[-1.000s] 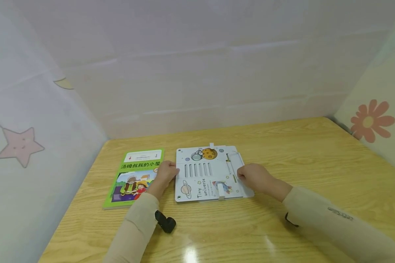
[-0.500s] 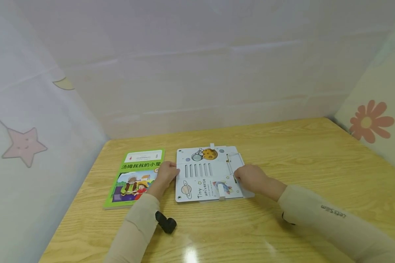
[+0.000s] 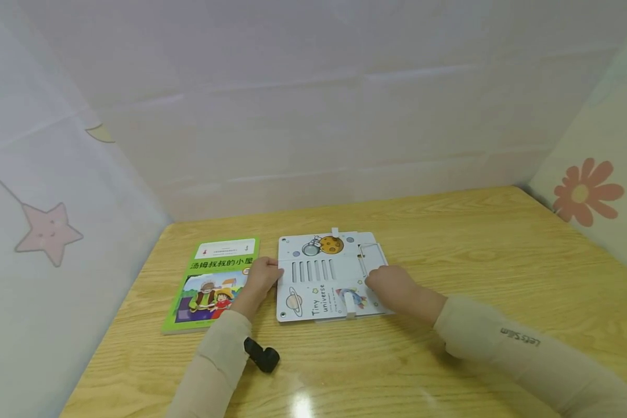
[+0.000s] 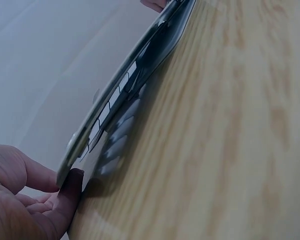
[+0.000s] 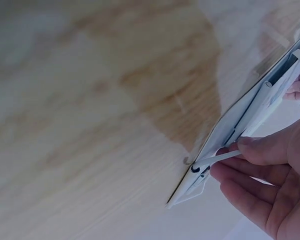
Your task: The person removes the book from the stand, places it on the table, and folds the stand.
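Observation:
A white folding book stand (image 3: 347,270), printed with planets, a rocket and "Tiny universe", lies flat in the head view. My left hand (image 3: 261,276) holds its left edge; in the left wrist view, the thumb and a finger pinch the rim of the panel (image 4: 97,110), slightly above the table. My right hand (image 3: 394,285) is over the stand's right side. The right wrist view has that thumb and forefinger pinching a thin white wire leg (image 5: 217,158), which slants out from the stand. The far end of the wire is hidden by the fingers.
A green-bordered picture book (image 3: 216,290) lies left of the stand, partly behind my left arm. Both rest on a wooden table (image 3: 491,249). Pale cloth walls (image 3: 292,116) enclose the table at the back and sides. A black device (image 3: 263,355) is on my left wrist.
My right hand has moved leftward across the stand's right side, its fingers on the wire. The left hand stays at the left edge, and the stand keeps its place.

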Available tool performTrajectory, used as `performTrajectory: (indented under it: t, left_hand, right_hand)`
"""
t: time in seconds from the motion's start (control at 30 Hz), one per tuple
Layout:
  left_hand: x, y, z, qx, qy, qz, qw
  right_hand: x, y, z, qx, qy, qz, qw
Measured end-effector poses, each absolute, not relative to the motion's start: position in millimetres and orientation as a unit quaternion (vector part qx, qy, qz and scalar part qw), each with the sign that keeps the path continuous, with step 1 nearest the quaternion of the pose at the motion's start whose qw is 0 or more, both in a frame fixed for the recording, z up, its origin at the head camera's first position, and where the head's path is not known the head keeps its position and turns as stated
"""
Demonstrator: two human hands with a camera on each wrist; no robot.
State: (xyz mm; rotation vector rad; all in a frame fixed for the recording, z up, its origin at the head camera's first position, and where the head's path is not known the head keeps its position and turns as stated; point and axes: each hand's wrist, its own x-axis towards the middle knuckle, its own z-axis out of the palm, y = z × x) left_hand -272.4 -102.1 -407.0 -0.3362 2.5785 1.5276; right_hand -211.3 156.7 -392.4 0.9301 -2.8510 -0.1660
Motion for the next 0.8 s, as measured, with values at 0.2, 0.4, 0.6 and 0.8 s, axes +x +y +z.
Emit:
performTrajectory:
  t: [0.2,0.4,0.6,0.8]
  left_hand:
    - [-272,-105,-408,-0.108,0.851,0.511,0.052]
    - [-270,-106,-409,-0.101,0.850,0.515,0.046]
    - [-270,-104,-410,-0.096,0.847,0.521,0.046]
    - [-270,-104,-411,-0.094,0.846,0.523,0.043]
  right_hand:
    - [-209,155,-389,0.323,-0.941,-0.064,0.082]
    - [-210,155,-387,0.296,-0.952,-0.058,0.046]
    - [-208,155,-383,0.282,-0.958,0.015,0.050]
    - [-200,151,-374,0.319,-0.932,0.168,0.044]
